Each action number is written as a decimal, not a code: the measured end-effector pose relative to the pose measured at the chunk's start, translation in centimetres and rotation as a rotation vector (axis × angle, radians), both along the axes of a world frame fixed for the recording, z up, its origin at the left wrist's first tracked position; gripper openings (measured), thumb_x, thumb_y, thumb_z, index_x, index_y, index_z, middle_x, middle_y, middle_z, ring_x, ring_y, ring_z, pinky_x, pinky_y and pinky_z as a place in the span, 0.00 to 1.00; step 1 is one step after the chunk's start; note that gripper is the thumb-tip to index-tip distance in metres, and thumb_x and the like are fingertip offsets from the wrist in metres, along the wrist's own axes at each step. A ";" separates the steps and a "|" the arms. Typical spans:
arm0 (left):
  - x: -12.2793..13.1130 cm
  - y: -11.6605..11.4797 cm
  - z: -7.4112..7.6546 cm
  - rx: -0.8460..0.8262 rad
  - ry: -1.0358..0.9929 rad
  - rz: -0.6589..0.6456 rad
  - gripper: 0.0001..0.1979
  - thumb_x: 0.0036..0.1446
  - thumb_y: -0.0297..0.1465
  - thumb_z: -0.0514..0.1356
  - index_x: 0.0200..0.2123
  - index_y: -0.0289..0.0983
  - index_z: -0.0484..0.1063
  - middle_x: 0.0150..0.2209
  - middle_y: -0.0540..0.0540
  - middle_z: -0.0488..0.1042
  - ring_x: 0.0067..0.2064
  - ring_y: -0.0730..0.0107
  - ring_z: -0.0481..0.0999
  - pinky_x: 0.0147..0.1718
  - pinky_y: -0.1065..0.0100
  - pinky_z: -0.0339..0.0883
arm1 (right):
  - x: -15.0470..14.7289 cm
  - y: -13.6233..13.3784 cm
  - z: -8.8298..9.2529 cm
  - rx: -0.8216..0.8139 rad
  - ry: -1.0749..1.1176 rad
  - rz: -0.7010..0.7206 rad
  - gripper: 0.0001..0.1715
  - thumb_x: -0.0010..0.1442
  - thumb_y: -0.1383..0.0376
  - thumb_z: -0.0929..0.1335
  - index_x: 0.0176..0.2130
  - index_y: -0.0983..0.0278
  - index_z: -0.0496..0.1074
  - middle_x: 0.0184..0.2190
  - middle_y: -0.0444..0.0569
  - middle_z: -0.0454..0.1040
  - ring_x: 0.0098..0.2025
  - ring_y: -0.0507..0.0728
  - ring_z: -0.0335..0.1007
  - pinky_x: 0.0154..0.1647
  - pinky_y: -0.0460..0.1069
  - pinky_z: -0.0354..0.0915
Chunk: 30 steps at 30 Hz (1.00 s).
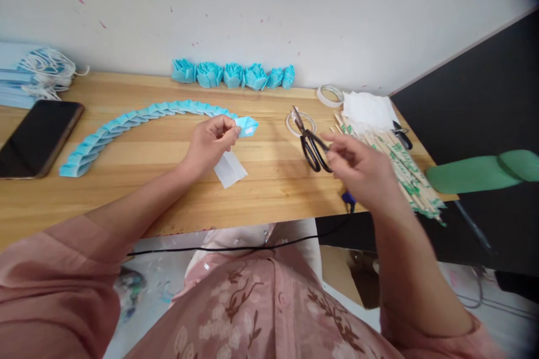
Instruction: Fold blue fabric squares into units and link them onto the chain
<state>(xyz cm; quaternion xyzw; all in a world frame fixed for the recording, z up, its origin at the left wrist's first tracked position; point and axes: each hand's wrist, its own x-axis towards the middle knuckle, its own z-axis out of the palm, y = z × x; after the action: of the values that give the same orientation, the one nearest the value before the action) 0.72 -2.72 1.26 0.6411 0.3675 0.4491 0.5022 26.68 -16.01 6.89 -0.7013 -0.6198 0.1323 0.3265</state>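
My left hand (209, 143) is closed in a pinch on the right end of a long curved chain of folded light-blue paper pieces (126, 123), with the end piece (246, 125) sticking out past my fingers. A small white slip (229, 169) lies on the wooden table (273, 179) just below that hand. My right hand (357, 165) is closed around the handles of black scissors (310, 143), whose blades point up and to the left over a white tape ring (300, 122).
A row of folded blue paper flowers (231, 74) stands against the wall. A black phone (37, 137) and a stack of face masks (36, 76) lie at the left. At the right are another tape roll (330, 95), white sheets (368, 109), wrapped chopsticks (404, 171) and a green object (484, 173).
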 end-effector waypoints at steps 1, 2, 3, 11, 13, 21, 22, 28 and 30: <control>0.0 0.0 0.0 -0.002 -0.003 0.003 0.10 0.55 0.32 0.65 0.25 0.38 0.67 0.21 0.53 0.68 0.22 0.77 0.65 0.24 0.71 0.58 | 0.7 0.3 0.6 -0.014 0.165 -0.027 0.18 0.62 0.61 0.67 0.50 0.55 0.78 0.30 0.45 0.75 0.26 0.55 0.69 0.26 0.51 0.66; -0.1 0.1 0.0 -0.006 -0.006 0.005 0.11 0.56 0.32 0.65 0.25 0.38 0.67 0.21 0.53 0.68 0.22 0.77 0.65 0.24 0.71 0.59 | 1.3 0.7 0.9 -0.037 0.306 -0.048 0.16 0.62 0.59 0.67 0.48 0.56 0.79 0.28 0.45 0.74 0.24 0.54 0.67 0.24 0.51 0.65; -0.1 0.1 0.0 -0.010 -0.007 0.008 0.11 0.56 0.32 0.65 0.25 0.38 0.67 0.21 0.53 0.68 0.22 0.77 0.65 0.24 0.70 0.59 | 1.9 1.1 0.7 -0.053 0.395 -0.064 0.15 0.61 0.58 0.68 0.46 0.56 0.80 0.26 0.44 0.74 0.23 0.53 0.65 0.23 0.51 0.65; 0.0 0.0 0.0 -0.008 0.018 0.015 0.11 0.56 0.32 0.64 0.25 0.38 0.66 0.21 0.53 0.69 0.22 0.77 0.65 0.25 0.71 0.59 | 2.7 3.2 -5.1 0.042 -0.318 -0.095 0.19 0.63 0.67 0.62 0.46 0.63 0.80 0.42 0.56 0.80 0.45 0.65 0.76 0.48 0.60 0.70; 0.0 0.0 0.0 -0.008 0.035 0.017 0.11 0.57 0.31 0.63 0.25 0.38 0.66 0.21 0.53 0.68 0.22 0.77 0.64 0.25 0.71 0.58 | 1.6 3.6 -5.1 0.040 -0.436 -0.034 0.21 0.65 0.68 0.60 0.49 0.62 0.78 0.46 0.57 0.80 0.49 0.65 0.76 0.50 0.58 0.69; 0.0 -0.1 0.2 0.000 0.075 0.022 0.09 0.56 0.32 0.62 0.26 0.38 0.66 0.21 0.53 0.68 0.22 0.77 0.64 0.25 0.72 0.58 | -3.0 6.5 -4.7 -0.073 -0.509 0.096 0.12 0.68 0.65 0.64 0.44 0.62 0.77 0.44 0.54 0.80 0.46 0.62 0.76 0.41 0.52 0.64; 0.0 -0.1 0.3 -0.003 0.074 0.023 0.09 0.56 0.32 0.62 0.26 0.38 0.66 0.21 0.53 0.68 0.22 0.77 0.64 0.24 0.72 0.58 | -3.2 6.8 -4.8 -0.073 -0.528 0.095 0.12 0.68 0.65 0.64 0.44 0.62 0.77 0.44 0.53 0.80 0.45 0.62 0.75 0.40 0.52 0.63; 0.1 -0.1 0.3 -0.014 0.073 0.014 0.09 0.56 0.31 0.62 0.26 0.38 0.66 0.21 0.53 0.67 0.22 0.77 0.64 0.24 0.72 0.57 | -3.8 8.0 -5.5 -0.053 -0.615 0.061 0.12 0.67 0.62 0.64 0.41 0.62 0.77 0.41 0.54 0.80 0.43 0.61 0.73 0.36 0.51 0.59; 0.1 -0.1 0.3 -0.016 0.068 0.010 0.09 0.56 0.31 0.62 0.26 0.37 0.66 0.21 0.53 0.67 0.22 0.77 0.64 0.25 0.72 0.58 | -3.8 8.1 -5.5 -0.059 -0.614 0.049 0.13 0.67 0.63 0.63 0.40 0.62 0.77 0.40 0.54 0.80 0.43 0.61 0.73 0.35 0.51 0.58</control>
<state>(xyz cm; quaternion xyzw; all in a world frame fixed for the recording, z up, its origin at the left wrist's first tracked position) 0.80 -2.80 1.52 0.6502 0.3912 0.4266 0.4922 22.88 -7.88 1.39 -0.7024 -0.7021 -0.0600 0.1000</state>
